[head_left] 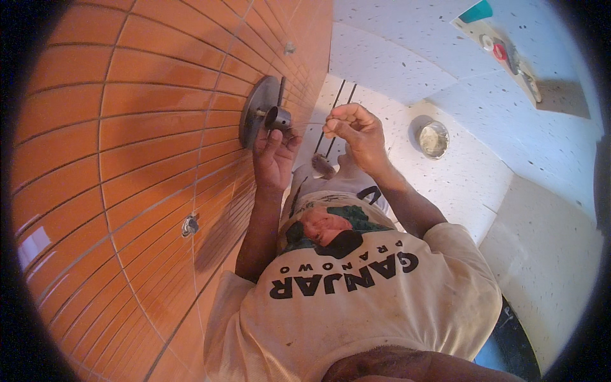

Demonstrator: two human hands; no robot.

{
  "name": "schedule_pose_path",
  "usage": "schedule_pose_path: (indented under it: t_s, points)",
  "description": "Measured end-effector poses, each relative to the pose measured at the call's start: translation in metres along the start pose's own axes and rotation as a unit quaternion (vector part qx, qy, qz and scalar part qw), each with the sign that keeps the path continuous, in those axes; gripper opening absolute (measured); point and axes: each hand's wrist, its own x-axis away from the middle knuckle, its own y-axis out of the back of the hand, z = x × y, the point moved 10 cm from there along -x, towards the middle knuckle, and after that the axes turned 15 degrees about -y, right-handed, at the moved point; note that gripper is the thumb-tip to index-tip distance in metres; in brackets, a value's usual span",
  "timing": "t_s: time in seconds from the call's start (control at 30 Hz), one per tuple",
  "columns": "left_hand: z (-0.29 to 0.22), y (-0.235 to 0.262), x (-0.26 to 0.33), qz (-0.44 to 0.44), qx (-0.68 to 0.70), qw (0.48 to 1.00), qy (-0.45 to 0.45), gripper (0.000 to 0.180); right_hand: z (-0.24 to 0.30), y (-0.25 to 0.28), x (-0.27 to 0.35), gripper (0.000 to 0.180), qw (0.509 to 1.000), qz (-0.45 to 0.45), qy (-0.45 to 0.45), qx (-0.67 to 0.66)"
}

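A round grey metal plate [256, 109] sits on the orange tiled wall [146, 127], with a short dark cylindrical fitting [278, 118] sticking out of it. My left hand [273, 158] reaches up from below and grips that fitting with its fingertips. My right hand [356, 130] is just right of it, thumb and fingers pinched on a thin pale strand [310, 123]. The strand runs taut from the fitting to the pinch. My printed beige shirt [356, 299] fills the lower middle of the view.
Two small metal stubs poke from the wall, one lower [189, 224] and one higher [289, 47]. On the white speckled floor [407, 70] stand a round metal bowl [434, 139] and a board with small tools [506, 54]. A foot [323, 165] rests below my hands.
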Motion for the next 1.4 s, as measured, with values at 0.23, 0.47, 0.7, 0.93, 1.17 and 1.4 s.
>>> schedule_pose_path:
  t_s: [0.23, 0.47, 0.7, 0.93, 1.17, 1.4]
  points:
    - [-0.011, -0.024, -0.001, 0.022, -0.130, 0.989, -0.064, 0.048, 0.006, -0.005, 0.007, 0.016, 0.999, -0.010, -0.004, 0.045]
    - [-0.017, -0.024, 0.002, 0.039, -0.225, 0.970, -0.089, 0.054, 0.010, -0.007, 0.012, 0.015, 0.999, -0.012, 0.004, 0.046]
    - [-0.021, -0.027, 0.002, 0.053, -0.247, 0.961, -0.112, 0.055, 0.008, -0.007, 0.011, 0.014, 0.999, -0.013, 0.016, 0.034]
    - [-0.013, -0.016, 0.002, 0.051, -0.251, 0.960, -0.110, 0.053, 0.006, -0.003, 0.015, 0.015, 0.994, -0.052, 0.032, 0.092]
    - [-0.005, -0.011, 0.004, 0.044, -0.243, 0.964, -0.099, 0.052, -0.004, 0.007, 0.015, 0.013, 0.985, -0.089, 0.043, 0.140]
    - [-0.005, -0.012, 0.005, 0.029, -0.241, 0.965, -0.104, 0.051, -0.010, 0.012, 0.014, 0.015, 0.983, -0.106, 0.052, 0.144]
